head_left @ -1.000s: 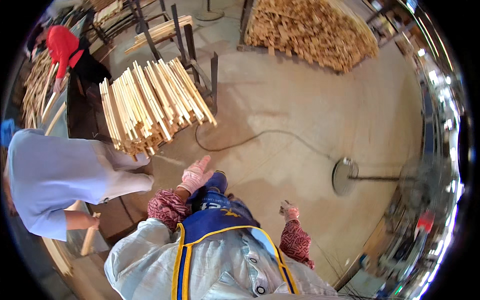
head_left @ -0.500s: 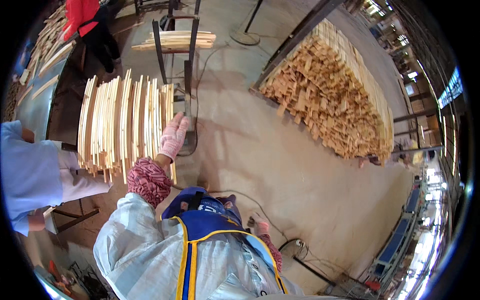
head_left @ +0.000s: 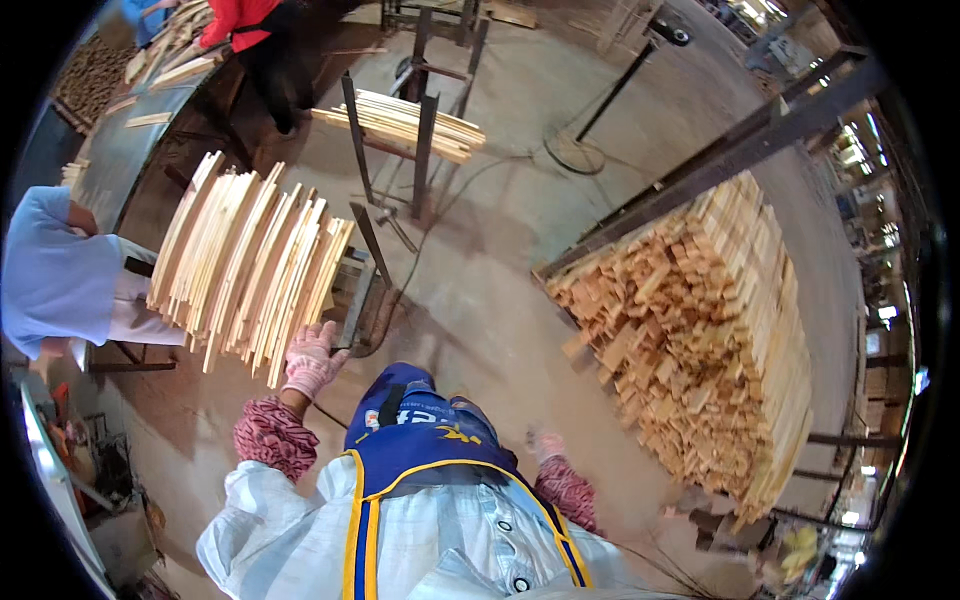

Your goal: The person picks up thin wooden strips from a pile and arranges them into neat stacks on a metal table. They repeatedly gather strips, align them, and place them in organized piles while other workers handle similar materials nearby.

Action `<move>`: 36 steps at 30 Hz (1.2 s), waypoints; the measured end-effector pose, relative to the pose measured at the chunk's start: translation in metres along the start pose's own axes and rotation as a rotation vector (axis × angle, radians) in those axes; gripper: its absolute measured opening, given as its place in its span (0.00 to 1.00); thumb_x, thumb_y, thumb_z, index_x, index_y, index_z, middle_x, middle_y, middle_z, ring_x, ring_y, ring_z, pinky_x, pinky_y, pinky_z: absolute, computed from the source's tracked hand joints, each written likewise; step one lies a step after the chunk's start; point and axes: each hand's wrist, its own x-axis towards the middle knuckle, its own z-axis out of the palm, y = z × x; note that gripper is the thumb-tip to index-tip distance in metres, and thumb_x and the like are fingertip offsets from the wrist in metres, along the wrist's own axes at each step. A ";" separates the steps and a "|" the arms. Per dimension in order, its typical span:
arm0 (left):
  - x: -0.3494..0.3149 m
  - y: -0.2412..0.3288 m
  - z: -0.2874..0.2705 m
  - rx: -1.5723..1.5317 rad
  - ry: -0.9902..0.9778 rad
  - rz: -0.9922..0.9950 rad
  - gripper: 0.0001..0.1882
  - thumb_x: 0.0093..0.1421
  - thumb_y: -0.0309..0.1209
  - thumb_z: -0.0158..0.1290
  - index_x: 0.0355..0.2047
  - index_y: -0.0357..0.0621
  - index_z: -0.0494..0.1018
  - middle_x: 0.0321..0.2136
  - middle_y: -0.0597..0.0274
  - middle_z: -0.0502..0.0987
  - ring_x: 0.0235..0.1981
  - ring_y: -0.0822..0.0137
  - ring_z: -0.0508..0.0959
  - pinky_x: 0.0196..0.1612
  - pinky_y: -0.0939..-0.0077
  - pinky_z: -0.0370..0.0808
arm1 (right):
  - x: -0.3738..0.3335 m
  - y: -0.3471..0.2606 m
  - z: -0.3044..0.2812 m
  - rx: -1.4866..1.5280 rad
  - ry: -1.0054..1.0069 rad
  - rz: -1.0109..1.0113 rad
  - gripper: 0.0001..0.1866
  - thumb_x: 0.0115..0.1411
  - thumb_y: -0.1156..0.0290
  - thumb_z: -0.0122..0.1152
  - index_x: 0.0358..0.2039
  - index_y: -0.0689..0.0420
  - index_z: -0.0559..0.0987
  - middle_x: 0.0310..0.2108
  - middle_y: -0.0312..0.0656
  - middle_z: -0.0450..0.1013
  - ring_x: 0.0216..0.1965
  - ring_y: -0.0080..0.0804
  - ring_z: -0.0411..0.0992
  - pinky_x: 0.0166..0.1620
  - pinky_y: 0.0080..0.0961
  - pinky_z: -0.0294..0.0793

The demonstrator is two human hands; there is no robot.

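Observation:
My left hand, in a pink and white knitted glove, lies at the near right corner of a stack of pale wooden strips. Its fingers are spread and rest against the strip ends; nothing is gripped. The strips lie side by side, with uneven ends toward me. My right hand, gloved alike, hangs low beside the blue apron. Blur hides how its fingers are set, and no object shows in it.
A large pile of wooden strips stands at right beside a dark metal post. A smaller bundle lies on a metal rack ahead. A person in light blue is close at left; another in red works at a long table.
My left hand has slid from the right side of the strip stack to its near corner, fingers now spread. The view has shifted, and the large pile appears closer. My right hand still hangs low.

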 end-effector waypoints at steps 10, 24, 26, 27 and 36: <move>0.154 0.173 -0.049 -0.266 0.324 0.160 0.34 0.52 0.46 0.58 0.58 0.48 0.66 0.56 0.50 0.69 0.59 0.47 0.66 0.60 0.55 0.65 | 0.195 -0.363 -0.031 -0.020 0.176 -0.062 0.22 0.63 0.64 0.56 0.56 0.57 0.72 0.44 0.44 0.75 0.38 0.34 0.75 0.39 0.33 0.78; 0.523 0.348 -0.244 -0.320 0.329 0.391 0.30 0.55 0.46 0.58 0.56 0.48 0.68 0.52 0.51 0.72 0.57 0.50 0.69 0.59 0.57 0.66 | 0.408 -0.633 -0.119 0.085 0.214 0.072 0.11 0.62 0.65 0.53 0.39 0.57 0.79 0.32 0.42 0.76 0.29 0.30 0.75 0.28 0.28 0.72; 0.567 0.367 -0.256 -0.297 0.308 0.386 0.31 0.55 0.46 0.57 0.57 0.48 0.67 0.53 0.51 0.72 0.57 0.50 0.68 0.59 0.56 0.66 | 0.438 -0.670 -0.130 -0.123 0.259 0.150 0.10 0.60 0.65 0.56 0.36 0.57 0.79 0.31 0.42 0.76 0.30 0.36 0.75 0.30 0.32 0.72; 0.588 0.376 -0.257 -0.311 0.336 0.382 0.31 0.55 0.46 0.58 0.57 0.49 0.67 0.53 0.51 0.72 0.57 0.50 0.68 0.59 0.56 0.66 | 0.461 -0.681 -0.145 -0.261 0.232 0.099 0.12 0.61 0.63 0.54 0.37 0.57 0.79 0.30 0.43 0.76 0.30 0.38 0.75 0.30 0.35 0.73; 0.720 0.435 -0.323 -0.393 0.221 0.018 0.33 0.59 0.50 0.52 0.61 0.49 0.64 0.59 0.52 0.67 0.61 0.51 0.65 0.62 0.57 0.61 | 0.673 -0.897 -0.174 -0.604 0.021 0.161 0.19 0.59 0.56 0.58 0.45 0.55 0.79 0.37 0.44 0.78 0.36 0.33 0.76 0.42 0.30 0.75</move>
